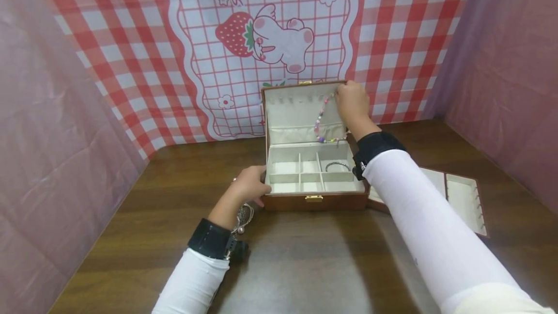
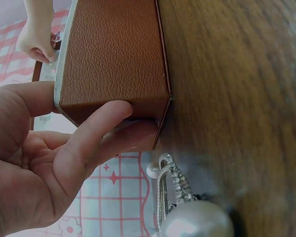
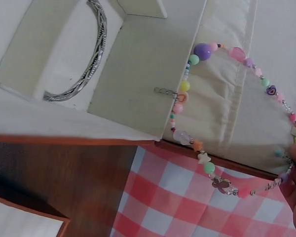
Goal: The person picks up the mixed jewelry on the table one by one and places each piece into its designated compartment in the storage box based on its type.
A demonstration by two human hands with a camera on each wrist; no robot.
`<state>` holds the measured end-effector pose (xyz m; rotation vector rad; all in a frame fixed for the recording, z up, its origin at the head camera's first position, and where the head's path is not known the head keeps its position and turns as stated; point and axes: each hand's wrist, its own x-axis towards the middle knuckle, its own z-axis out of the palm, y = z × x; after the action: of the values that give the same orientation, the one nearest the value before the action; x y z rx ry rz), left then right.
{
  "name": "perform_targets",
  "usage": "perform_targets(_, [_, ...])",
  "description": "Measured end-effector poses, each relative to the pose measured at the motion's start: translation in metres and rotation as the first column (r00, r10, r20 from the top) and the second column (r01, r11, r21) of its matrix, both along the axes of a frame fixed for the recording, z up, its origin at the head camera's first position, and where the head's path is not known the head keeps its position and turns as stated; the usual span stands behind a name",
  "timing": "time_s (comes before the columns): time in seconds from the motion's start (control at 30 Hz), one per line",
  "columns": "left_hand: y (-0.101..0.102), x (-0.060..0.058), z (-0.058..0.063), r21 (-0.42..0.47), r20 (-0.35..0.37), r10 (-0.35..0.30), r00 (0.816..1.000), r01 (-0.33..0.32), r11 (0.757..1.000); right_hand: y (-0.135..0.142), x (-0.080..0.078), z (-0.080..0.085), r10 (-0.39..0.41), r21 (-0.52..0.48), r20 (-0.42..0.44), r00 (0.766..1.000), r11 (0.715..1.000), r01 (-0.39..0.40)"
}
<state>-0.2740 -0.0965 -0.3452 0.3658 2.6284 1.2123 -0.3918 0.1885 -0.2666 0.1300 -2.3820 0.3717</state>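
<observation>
A brown leather jewelry box point(image 1: 316, 203) stands with its lid up, its cream inside split into several compartments. My left hand point(image 1: 250, 184) grips the box's left side, its fingers bent against the leather corner in the left wrist view. At the lid's top right corner, my right hand point(image 1: 353, 104) pinches a colourful beaded necklace point(image 3: 202, 51). The strand hangs in a loop before the lid lining, where small hooks run along the top. A silver bangle point(image 3: 102, 37) lies in the rear right compartment.
Beside my left wrist lies silver jewelry with pearls point(image 2: 195, 222), partly hidden in the head view. A cream-lined tray point(image 1: 464, 197) with hooks sits right of the box, partly behind my right arm. A red checked strawberry cloth point(image 1: 144, 42) hangs behind the wooden table point(image 1: 187, 178).
</observation>
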Motion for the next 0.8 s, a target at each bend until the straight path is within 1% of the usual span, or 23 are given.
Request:
perform_targets(0.13, [0.000,0.000,-0.001,-0.004,-0.004,0.004,1.000,-0.004,1.000,0.002,0.002,-0.005,0.019,0.008,-0.029,0.999,1.000,-0.019])
perform_targets(0.27, [0.000,-0.001,-0.002,-0.002,-0.004,0.007,1.000,-0.007,1.000,0.002,0.004,-0.013,0.075,-0.028,-0.047,0.996,0.997,-0.076])
perform_targets(0.43, [0.001,-0.001,-0.003,-0.004,-0.009,0.007,1.000,-0.007,1.000,0.001,0.008,-0.019,0.147,-0.028,-0.065,0.987,0.988,-0.149])
perform_targets(0.5, [0.001,0.000,-0.003,-0.003,-0.007,0.007,1.000,-0.007,1.000,0.001,0.010,-0.017,0.161,-0.021,-0.061,0.985,0.986,-0.163])
perform_targets(0.7, [0.001,0.001,-0.002,-0.009,-0.006,0.008,1.000,-0.008,1.000,0.009,0.020,-0.002,0.129,-0.082,-0.043,0.991,0.988,-0.133])
perform_targets(0.77, [0.001,0.001,-0.001,-0.016,-0.009,0.011,1.000,-0.011,1.000,0.014,0.022,0.002,0.126,-0.090,0.008,0.992,0.988,-0.125])
perform_targets(0.8, [0.001,0.001,-0.001,-0.019,-0.009,0.013,1.000,-0.013,1.000,0.016,0.024,0.003,0.128,-0.088,0.059,0.990,0.989,-0.123])
